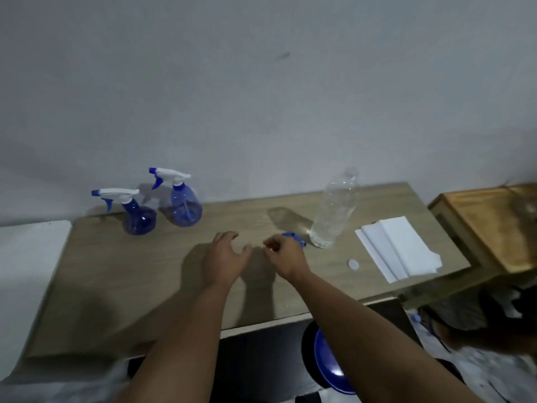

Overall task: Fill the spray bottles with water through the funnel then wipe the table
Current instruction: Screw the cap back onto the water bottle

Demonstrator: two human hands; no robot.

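Note:
Two blue spray bottles with white trigger heads stand at the table's back left: one point(139, 216) nearer the edge, the other point(183, 206) beside it. A clear water bottle point(334, 210) stands uncapped at the back right, its white cap point(353, 264) lying on the table. A blue funnel point(293, 237) lies partly hidden behind my right hand point(286, 254), whose fingers are loosely curled and hold nothing I can see. My left hand point(223, 257) hovers over the table point(116, 286) with its fingers spread. A folded white cloth point(398, 248) lies at the right.
A wooden box point(488, 225) stands past the table's right edge. A blue round object point(331, 365) sits low in front of the table, by my right forearm. The wall runs close behind the bottles.

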